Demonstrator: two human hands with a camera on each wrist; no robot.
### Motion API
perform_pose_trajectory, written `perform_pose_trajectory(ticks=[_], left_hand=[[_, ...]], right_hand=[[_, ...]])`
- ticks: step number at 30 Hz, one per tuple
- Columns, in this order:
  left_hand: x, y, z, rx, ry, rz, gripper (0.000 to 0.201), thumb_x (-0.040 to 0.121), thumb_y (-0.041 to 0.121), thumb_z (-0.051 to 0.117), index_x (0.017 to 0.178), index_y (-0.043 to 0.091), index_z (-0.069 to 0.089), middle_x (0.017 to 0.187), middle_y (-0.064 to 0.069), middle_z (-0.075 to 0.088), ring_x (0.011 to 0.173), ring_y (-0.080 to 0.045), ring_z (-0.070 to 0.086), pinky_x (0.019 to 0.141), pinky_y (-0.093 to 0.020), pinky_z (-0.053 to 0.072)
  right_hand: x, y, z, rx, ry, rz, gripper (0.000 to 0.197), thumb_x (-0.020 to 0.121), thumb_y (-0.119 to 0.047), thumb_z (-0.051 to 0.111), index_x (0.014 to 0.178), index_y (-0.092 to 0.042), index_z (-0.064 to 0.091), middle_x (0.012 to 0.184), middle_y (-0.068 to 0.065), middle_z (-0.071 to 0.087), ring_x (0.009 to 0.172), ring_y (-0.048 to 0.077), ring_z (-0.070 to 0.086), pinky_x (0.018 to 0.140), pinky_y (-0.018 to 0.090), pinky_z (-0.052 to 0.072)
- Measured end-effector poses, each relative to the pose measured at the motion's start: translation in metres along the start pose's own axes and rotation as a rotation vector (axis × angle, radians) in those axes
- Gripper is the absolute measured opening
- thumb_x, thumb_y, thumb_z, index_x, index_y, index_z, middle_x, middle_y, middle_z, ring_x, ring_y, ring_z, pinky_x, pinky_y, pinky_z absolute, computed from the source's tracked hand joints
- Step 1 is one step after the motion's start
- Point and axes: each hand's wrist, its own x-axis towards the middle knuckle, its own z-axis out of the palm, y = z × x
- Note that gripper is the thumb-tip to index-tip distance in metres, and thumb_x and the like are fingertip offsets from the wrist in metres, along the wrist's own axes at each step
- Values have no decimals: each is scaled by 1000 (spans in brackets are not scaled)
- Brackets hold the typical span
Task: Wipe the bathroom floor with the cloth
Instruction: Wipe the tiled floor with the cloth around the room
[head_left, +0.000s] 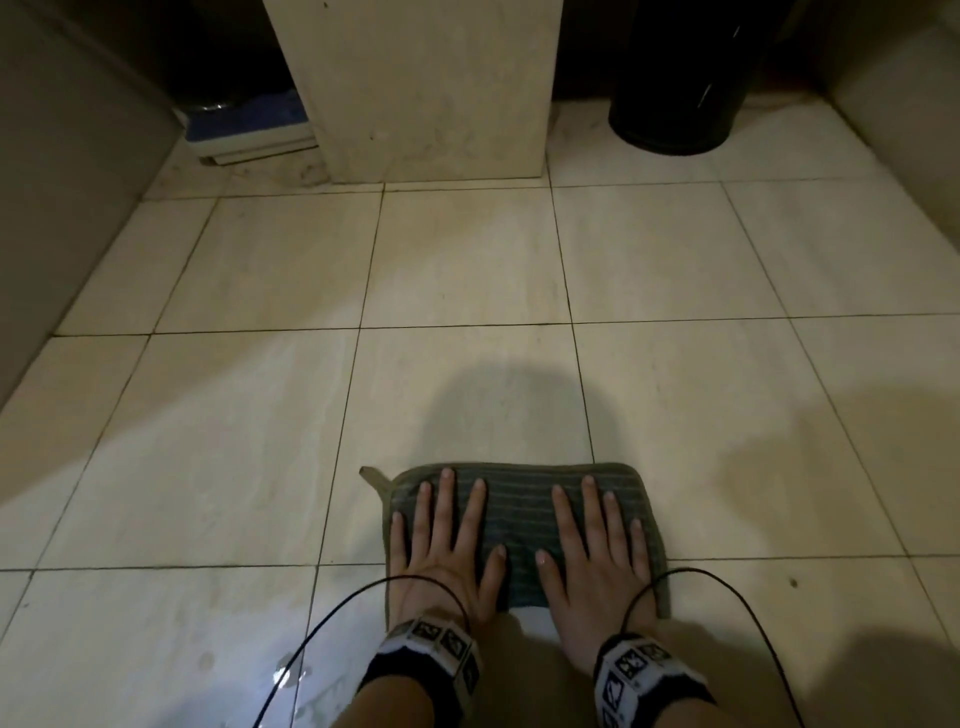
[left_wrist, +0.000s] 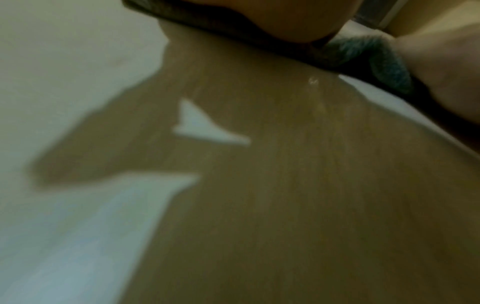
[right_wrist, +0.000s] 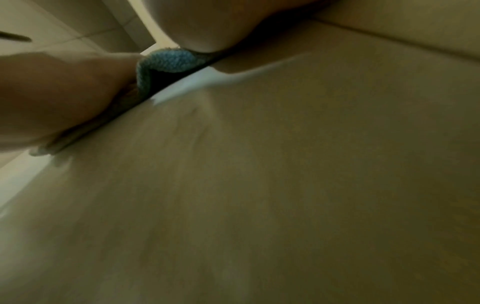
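Black round bin (head_left: 675, 88) far right; pale pedestal (head_left: 421, 88) centre; blue-topped stack (head_left: 249, 130) left.

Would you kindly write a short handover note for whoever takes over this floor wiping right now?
Left hand and right hand: both flat, fingers spread, pressing the cloth.
Cloth: spread flat on the tiled floor, just in front of the person.
Done: wet streaks show on the tiles to the left.
Left: tiles ahead toward the pedestal and black bin look dry; wipe there.
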Motion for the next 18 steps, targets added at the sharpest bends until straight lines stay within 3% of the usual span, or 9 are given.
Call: perform_pose_trajectory(ticks=[2,3,5,6,10,18], left_hand=[[23,8,-12,30,-19,56,73,90,65,8,148,39,-28,157,2,-34,149,-24,-20,117,-48,-16],[37,14,-18,34,-34,74,72,93,64,10,147,39,-31,155,3,-37,147,-23,-25,117,-48,-17],[68,31,-31,36,-39,105,71,97,62,16,148,39,-29,156,4,-37,147,-22,-26,117,-48,-16],[84,42,-32,34,-39,116,71,98,61,17,149,38,-27,156,4,-36,147,-22,-26,117,-48,-16],[137,90,-41,26,-37,123,70,100,57,17,151,33,-24,158,2,-33,147,-24,-25,116,-50,-18],[236,187,-63,63,-55,230,68,103,50,16,153,24,-21,159,2,-31,147,-23,-26,117,-51,-18]], right_hand=[[20,10,-11,-6,37,-1,66,96,-57,13,155,-29,22,162,4,18,146,26,25,115,47,13],[35,19,-19,-34,44,-9,70,93,-61,9,157,-31,9,164,2,5,149,25,17,118,46,7],[68,40,-35,-56,54,-30,71,85,-65,-5,148,-37,-23,159,-4,-25,150,21,-8,120,42,-9],[84,49,-43,-49,51,-12,69,85,-66,-6,144,-39,-30,157,-5,-30,149,19,-15,120,41,-13],[134,70,-73,-51,8,95,68,99,-57,15,151,-34,-22,159,-3,-29,148,19,-21,120,43,-13],[224,137,-121,-18,17,251,66,100,-55,16,153,-34,-16,160,-2,-26,149,19,-18,121,44,-8]])
